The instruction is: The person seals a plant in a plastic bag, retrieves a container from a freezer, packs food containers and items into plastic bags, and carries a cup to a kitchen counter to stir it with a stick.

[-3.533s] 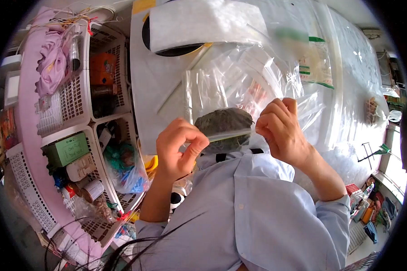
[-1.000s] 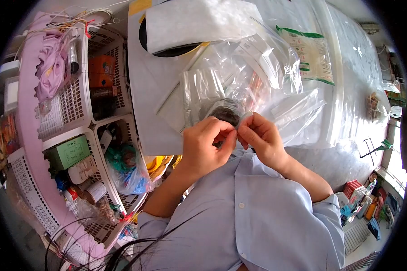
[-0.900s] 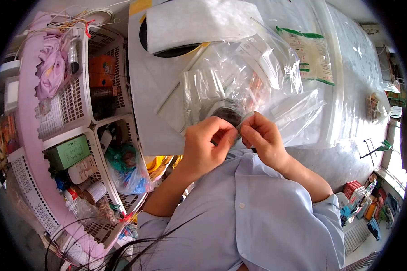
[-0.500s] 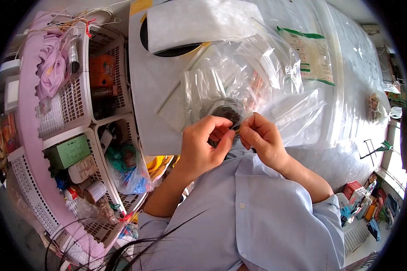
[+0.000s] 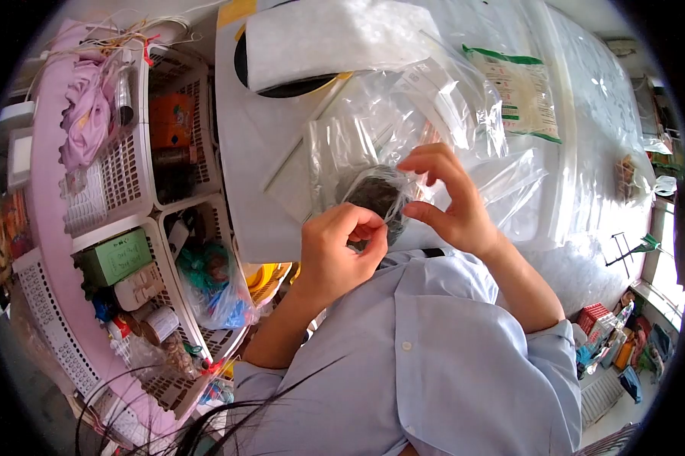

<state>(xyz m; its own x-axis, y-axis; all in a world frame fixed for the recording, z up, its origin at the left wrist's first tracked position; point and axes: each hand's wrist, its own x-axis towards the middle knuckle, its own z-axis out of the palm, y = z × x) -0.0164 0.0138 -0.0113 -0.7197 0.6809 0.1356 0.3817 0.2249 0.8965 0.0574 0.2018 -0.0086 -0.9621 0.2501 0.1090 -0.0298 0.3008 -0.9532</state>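
Note:
A clear plastic bag with dark contents (image 5: 378, 191) stands at the table's near edge, in front of my body. At its near left side my left hand (image 5: 339, 247) is closed, thumb and forefinger pinched on what looks like the edge of the bag. The exact pinch point is partly hidden by the fingers. My right hand (image 5: 456, 201) is at the bag's right side, its thumb and fingers spread apart and nothing visible between them. More clear plastic bags (image 5: 342, 148) lie loosely just beyond, partly crumpled.
A white sheet-like packet (image 5: 335, 45) covers part of a round black object (image 5: 242, 64). A printed green-edged packet (image 5: 521, 91) lies at the right on the table. White plastic baskets (image 5: 141, 163) with assorted goods, including a green box (image 5: 122, 256), stand left of the table.
My right hand has let go near the bag's top and opened, lifting away with fingers spread. My left hand has shifted slightly toward me and to the left, still pinching. More of the dark contents shows.

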